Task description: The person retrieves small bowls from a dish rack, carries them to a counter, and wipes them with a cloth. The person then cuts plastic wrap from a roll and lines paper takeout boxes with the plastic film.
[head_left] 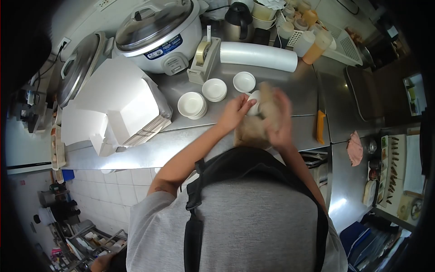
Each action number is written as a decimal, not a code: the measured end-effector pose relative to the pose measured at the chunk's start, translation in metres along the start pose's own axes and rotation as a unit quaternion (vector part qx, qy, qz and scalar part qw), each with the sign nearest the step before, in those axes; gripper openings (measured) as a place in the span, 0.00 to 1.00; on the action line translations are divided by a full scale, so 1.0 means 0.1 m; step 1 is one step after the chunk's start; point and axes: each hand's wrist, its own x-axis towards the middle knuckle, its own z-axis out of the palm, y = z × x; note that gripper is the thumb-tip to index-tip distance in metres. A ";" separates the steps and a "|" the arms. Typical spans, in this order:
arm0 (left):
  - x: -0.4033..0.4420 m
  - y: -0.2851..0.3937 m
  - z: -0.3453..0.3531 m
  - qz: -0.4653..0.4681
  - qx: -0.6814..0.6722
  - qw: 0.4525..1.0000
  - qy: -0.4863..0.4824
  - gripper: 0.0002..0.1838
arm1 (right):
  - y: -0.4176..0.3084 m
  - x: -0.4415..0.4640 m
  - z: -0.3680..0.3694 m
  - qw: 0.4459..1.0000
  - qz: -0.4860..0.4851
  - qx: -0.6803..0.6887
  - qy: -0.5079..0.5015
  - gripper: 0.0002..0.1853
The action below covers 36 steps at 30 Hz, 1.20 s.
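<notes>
My left hand (234, 111) pinches a small white bowl (254, 100), tilted on its side above the steel counter (174, 126). Close on its right, my right hand (282, 119) is closed round a limp brown sheet (270, 105), smeared by motion; whether it is cloth or paper I cannot tell. More brown material (250, 129) lies under both hands, partly hidden by the black strap at my chest. Behind my left hand stand a white bowl stack (192, 105), a second stack (215, 89) and another white bowl (244, 82).
White folded boxes (122, 102) fill the counter's left side. A rice cooker (156, 38), tape dispenser (205, 61) and plastic roll (259, 56) line the back, with sauce bottles (317, 45) beyond. To the right lie an orange-handled tool (321, 127) and a pink cloth (355, 148).
</notes>
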 end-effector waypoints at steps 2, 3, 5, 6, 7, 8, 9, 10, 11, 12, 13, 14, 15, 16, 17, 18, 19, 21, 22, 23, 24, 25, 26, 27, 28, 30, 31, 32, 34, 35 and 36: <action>-0.08 -0.34 0.31 0.064 -0.263 0.963 0.014 0.06 | -0.01 -0.03 0.03 0.986 -0.089 -0.101 -0.095 0.20; -0.11 -0.48 0.43 0.061 -0.382 0.922 0.002 0.06 | 0.08 -0.03 0.05 0.982 -0.083 -0.139 -0.093 0.20; -0.12 -0.49 0.48 -0.051 -0.528 0.845 -0.068 0.08 | 0.22 -0.01 0.10 0.991 -0.019 -0.110 -0.073 0.20; -0.11 -0.50 0.50 -0.098 -0.573 0.809 -0.085 0.10 | 0.27 -0.04 0.12 0.996 0.046 -0.042 -0.056 0.19; -0.13 -0.52 0.47 -0.110 -0.582 0.798 -0.112 0.13 | 0.29 -0.05 0.12 0.993 0.111 0.026 -0.040 0.18; -0.17 -0.55 0.40 -0.120 -0.590 0.786 -0.138 0.16 | 0.31 -0.03 0.14 0.980 0.185 0.073 -0.023 0.18; -0.21 -0.58 0.31 -0.130 -0.598 0.774 -0.163 0.19 | 0.34 -0.01 0.17 0.959 0.257 0.120 -0.007 0.17; -0.27 -0.42 0.23 -0.154 -0.603 0.775 -0.106 0.18 | 0.35 0.03 0.19 0.930 0.327 0.167 0.011 0.18; -0.37 -0.08 0.13 -0.179 -0.606 0.773 -0.050 0.17 | 0.36 0.08 0.20 0.929 0.338 0.151 -0.001 0.19; -0.44 0.15 0.04 -0.203 -0.607 0.768 0.005 0.16 | 0.37 0.13 0.20 0.927 0.350 0.136 -0.012 0.20; -0.45 0.22 -0.07 -0.158 -0.577 0.801 0.024 0.15 | 0.37 0.17 0.22 0.924 0.361 0.120 -0.023 0.21; -0.42 0.26 -0.22 -0.113 -0.546 0.829 0.045 0.15 | 0.37 0.18 0.27 0.955 0.290 0.057 -0.036 0.24; -0.39 0.25 -0.36 -0.068 -0.514 0.853 0.068 0.15 | 0.37 0.16 0.36 0.975 0.217 -0.007 -0.052 0.26; -0.29 0.10 -0.53 -0.037 -0.348 0.932 0.095 0.14 | 0.38 0.14 0.45 0.986 0.139 -0.068 -0.067 0.29; -0.16 -0.18 -0.71 -0.004 -0.169 0.978 0.120 0.13 | 0.39 0.11 0.53 0.976 0.113 -0.137 -0.127 0.32; -0.10 -0.37 -0.81 0.028 0.018 0.990 0.140 0.12 | 0.40 0.07 0.62 0.958 0.086 -0.205 -0.183 0.34; -0.10 -0.41 -0.82 0.067 0.159 0.971 0.167 0.11 | 0.42 0.04 0.71 0.931 0.058 -0.271 -0.236 0.37; -0.05 -0.48 -0.81 0.142 0.424 0.870 0.207 0.10 | 0.50 -0.04 0.80 0.948 0.035 -0.236 -0.210 0.39; -0.08 -0.42 -0.82 0.066 0.447 0.880 0.148 0.09 | 0.54 -0.06 0.83 0.943 0.011 -0.255 -0.215 0.38; -0.09 -0.46 -0.82 0.077 0.460 0.871 0.152 0.10 | 0.56 -0.12 0.86 0.937 -0.010 -0.272 -0.221 0.37; -0.09 -0.53 -0.82 0.091 0.472 0.863 0.155 0.11 | 0.61 -0.20 0.90 0.933 -0.043 -0.284 -0.216 0.35; -0.08 -0.52 -0.80 0.106 0.482 0.855 0.159 0.12 | 0.63 -0.24 0.93 0.928 -0.078 -0.297 -0.211 0.32; -0.07 -0.51 -0.76 0.123 0.478 0.852 0.174 0.14 | 0.67 -0.26 0.95 0.922 -0.115 -0.309 -0.205 0.30; -0.06 -0.50 -0.71 0.138 0.476 0.848 0.189 0.16 | 0.70 -0.28 0.95 0.931 -0.074 -0.276 -0.227 0.27; -0.06 -0.49 -0.66 0.153 0.473 0.843 0.205 0.18 | 0.64 -0.23 0.94 0.938 -0.034 -0.242 -0.247 0.24; -0.02 -0.47 -0.55 0.190 0.470 0.844 0.174 0.22 | 0.58 -0.20 0.91 0.955 0.002 -0.174 -0.241 0.20; 0.02 -0.48 -0.48 0.209 0.468 0.844 0.158 0.23 | 0.60 -0.16 0.90 0.966 -0.003 -0.143 -0.213 0.20; 0.04 -0.49 -0.42 0.227 0.488 0.831 0.144 0.25 | 0.61 -0.11 0.88 0.976 -0.010 -0.112 -0.185 0.19; -0.01 -0.48 -0.35 0.228 0.494 0.833 0.102 0.23 | 0.58 -0.04 0.74 0.984 0.012 -0.033 -0.174 0.19; -0.04 -0.46 -0.32 0.230 0.496 0.834 0.079 0.22 | 0.57 -0.02 0.66 0.985 0.024 0.006 -0.168 0.20; -0.05 -0.46 -0.33 0.229 0.492 0.837 0.068 0.19 | 0.61 -0.05 0.61 0.985 0.085 0.051 -0.139 0.20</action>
